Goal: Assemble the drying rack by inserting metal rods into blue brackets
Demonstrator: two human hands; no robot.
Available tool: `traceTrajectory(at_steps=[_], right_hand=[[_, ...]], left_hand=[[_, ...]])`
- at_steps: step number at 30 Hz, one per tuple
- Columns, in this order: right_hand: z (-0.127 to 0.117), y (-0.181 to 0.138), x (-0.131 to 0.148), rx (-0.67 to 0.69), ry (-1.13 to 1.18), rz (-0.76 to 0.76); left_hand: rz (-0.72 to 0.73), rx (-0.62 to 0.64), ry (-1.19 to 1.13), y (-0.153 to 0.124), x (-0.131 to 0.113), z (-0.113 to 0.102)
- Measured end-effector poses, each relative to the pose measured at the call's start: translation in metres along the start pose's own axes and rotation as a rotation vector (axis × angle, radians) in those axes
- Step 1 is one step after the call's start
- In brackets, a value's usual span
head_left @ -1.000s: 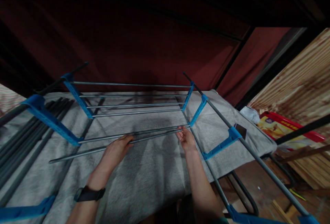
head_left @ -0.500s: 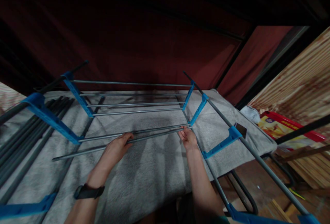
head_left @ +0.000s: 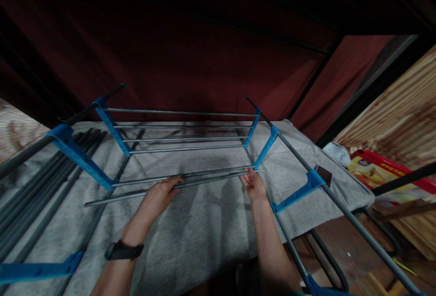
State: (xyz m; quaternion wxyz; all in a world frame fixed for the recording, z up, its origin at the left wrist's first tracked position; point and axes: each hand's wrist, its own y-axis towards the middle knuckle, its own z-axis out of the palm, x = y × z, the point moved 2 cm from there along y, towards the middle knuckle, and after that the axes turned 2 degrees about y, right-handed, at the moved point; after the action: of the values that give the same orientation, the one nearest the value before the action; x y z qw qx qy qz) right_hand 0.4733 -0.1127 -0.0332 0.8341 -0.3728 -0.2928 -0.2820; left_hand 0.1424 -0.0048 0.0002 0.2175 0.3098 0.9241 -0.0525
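Currently, a loose metal tube (head_left: 204,181) is being held just in front of a mounted crossbar (head_left: 136,181), over the grey cloth (head_left: 200,232) covering the bench (head_left: 368,199). Its middle is being clasped by the left hand (head_left: 162,194), that grip closed around it; its right end is being pinched by the grip of the right hand (head_left: 255,187), near a blue plastic bracket (head_left: 266,148). At far left, several dark tubes (head_left: 39,189) are being carried by the same cloth.

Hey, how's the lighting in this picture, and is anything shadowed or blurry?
Head view: dim, with the red backdrop fading nearly to black at the top; head view: soft shadows on the gray cloth; head view: fine detail looks slightly smeared, but the held rod is distinguishable.
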Motion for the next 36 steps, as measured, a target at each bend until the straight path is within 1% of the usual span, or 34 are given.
traceTrajectory(at_steps=[6, 10, 13, 16, 21, 25, 28, 30, 31, 34, 36], right_hand=[[-0.008, 0.003, 0.009, -0.057, -0.018, -0.041], [-0.015, 0.007, 0.017, -0.099, 0.009, -0.024], [-0.022, 0.011, 0.021, -0.129, 0.003, -0.017], [-0.03, 0.016, 0.023, -0.118, -0.007, -0.027], [-0.036, 0.02, 0.026, -0.072, -0.023, -0.035], [-0.034, 0.017, 0.029, -0.053, -0.036, -0.05], [-0.032, 0.015, 0.028, -0.068, -0.035, -0.05], [-0.031, 0.015, 0.028, -0.061, -0.046, -0.049], [-0.03, 0.015, 0.028, -0.051, -0.054, -0.053], [-0.028, 0.014, 0.029, -0.047, -0.056, -0.071], [-0.027, 0.013, 0.031, -0.072, -0.046, -0.059]], left_hand=[[-0.026, -0.04, 0.04, -0.006, -0.003, -0.01], [-0.068, -0.056, 0.115, -0.009, -0.007, -0.014], [-0.072, -0.08, 0.147, -0.01, -0.013, -0.017], [-0.107, -0.11, 0.179, -0.012, -0.017, -0.02], [-0.293, -0.215, 0.23, -0.023, -0.01, -0.027], [-0.494, -0.323, 0.235, -0.036, 0.0, -0.036], [-0.645, -0.405, 0.204, -0.043, 0.005, -0.045], [-0.718, -0.48, 0.118, -0.044, 0.009, -0.052], [-0.754, -0.53, -0.008, -0.045, 0.011, -0.055], [-0.835, -0.679, -0.582, -0.043, 0.025, -0.056], [-0.863, -0.748, -0.867, -0.041, 0.034, -0.053]])
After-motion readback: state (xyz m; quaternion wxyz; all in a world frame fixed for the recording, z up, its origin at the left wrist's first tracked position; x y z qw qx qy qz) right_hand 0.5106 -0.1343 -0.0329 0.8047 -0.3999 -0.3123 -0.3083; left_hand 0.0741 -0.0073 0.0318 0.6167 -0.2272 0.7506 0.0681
